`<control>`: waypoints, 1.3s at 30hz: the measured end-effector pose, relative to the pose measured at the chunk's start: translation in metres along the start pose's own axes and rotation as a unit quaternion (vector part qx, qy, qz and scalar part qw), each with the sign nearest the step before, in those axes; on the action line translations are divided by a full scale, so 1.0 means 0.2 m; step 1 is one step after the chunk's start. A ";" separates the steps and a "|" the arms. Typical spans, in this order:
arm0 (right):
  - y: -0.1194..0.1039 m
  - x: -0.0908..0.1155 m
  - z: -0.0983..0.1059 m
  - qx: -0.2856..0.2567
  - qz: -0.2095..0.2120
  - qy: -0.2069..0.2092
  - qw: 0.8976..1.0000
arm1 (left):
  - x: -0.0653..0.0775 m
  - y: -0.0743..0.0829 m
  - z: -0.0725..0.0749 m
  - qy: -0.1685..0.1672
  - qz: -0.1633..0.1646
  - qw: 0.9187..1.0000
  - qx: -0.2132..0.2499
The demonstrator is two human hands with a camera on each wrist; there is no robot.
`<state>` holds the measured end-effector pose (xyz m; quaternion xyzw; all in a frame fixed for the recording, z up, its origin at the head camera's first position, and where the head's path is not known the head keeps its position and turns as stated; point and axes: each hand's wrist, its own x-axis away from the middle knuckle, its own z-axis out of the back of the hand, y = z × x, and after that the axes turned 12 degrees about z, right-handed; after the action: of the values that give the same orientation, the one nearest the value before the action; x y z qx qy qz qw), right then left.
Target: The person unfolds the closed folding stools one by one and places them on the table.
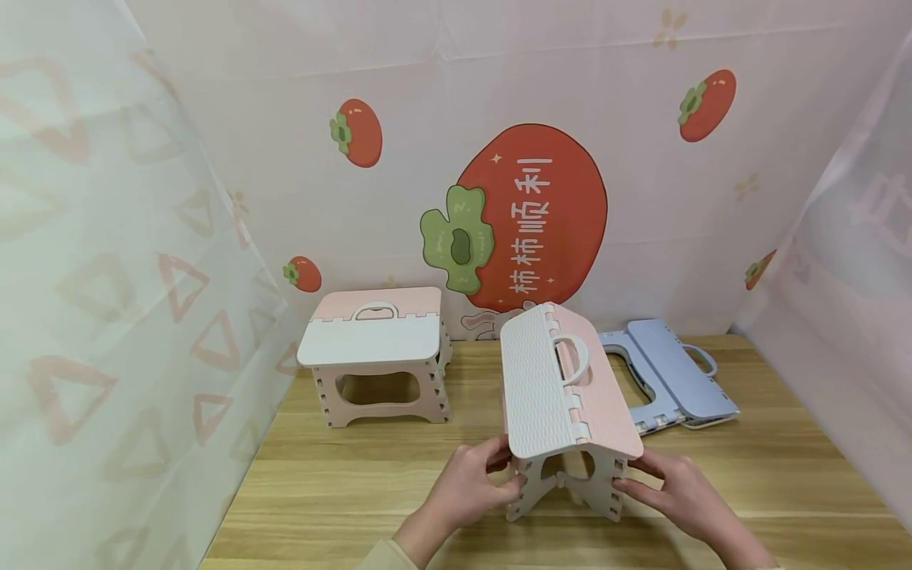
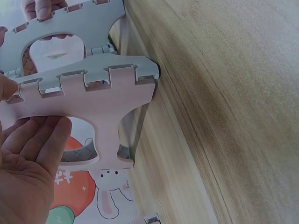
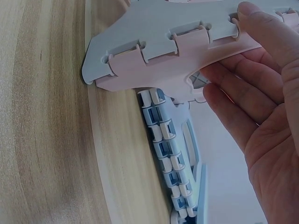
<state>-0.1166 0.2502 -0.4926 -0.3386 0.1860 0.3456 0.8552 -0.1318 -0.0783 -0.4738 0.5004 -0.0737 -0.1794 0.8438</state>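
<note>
A pink-and-white folding stool point(image 1: 534, 388) stands on the wooden table in front of me, its two top panels sloping down from a raised middle hinge with a white handle. My left hand point(image 1: 466, 483) grips the left hinged leg edge, thumb in front and fingers behind. On the opposite leg edge, my right hand point(image 1: 677, 491) pinches with thumb and fingers. In the left wrist view, fingertips of the left hand point(image 2: 35, 149) lie behind the pink leg panel point(image 2: 110, 100). The right wrist view has the right hand's thumb point(image 3: 261, 28) pressing the white leg panel point(image 3: 187, 28).
Another pink-and-white folding stool point(image 1: 374, 340) stands opened, its top flat, at the back left. A blue folding stool point(image 1: 670, 372) lies folded at the back right, just behind the middle stool. Printed cloth point(image 1: 399, 214) hangs around the wooden table point(image 1: 321, 491).
</note>
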 end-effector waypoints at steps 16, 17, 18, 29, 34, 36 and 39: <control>0.00 0.00 0.00 0.008 0.001 0.004 1.000 | 0.01 -0.01 0.01 0.003 -0.003 1.000 0.000; 0.00 0.00 0.00 0.008 0.001 0.004 1.000 | 0.01 -0.01 0.01 0.003 -0.003 1.000 0.000; 0.00 0.00 0.00 0.009 0.001 0.003 1.000 | 0.01 -0.01 0.01 0.003 -0.003 1.000 0.001; 0.00 0.00 0.00 0.001 0.000 0.003 1.000 | 0.01 -0.01 0.01 0.006 -0.007 1.000 -0.005; 0.00 0.00 0.00 -0.003 0.003 0.005 1.000 | 0.01 -0.01 0.01 0.006 -0.003 1.000 -0.005; 0.00 0.00 0.00 -0.004 0.003 0.005 1.000 | 0.01 -0.01 0.01 0.006 -0.004 1.000 -0.005; 0.00 0.00 0.00 -0.006 0.000 0.005 1.000 | 0.02 -0.01 0.01 0.006 -0.005 1.000 -0.006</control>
<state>-0.1160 0.2500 -0.4933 -0.3452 0.1879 0.3455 0.8522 -0.1304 -0.0828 -0.4744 0.4971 -0.0648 -0.1806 0.8462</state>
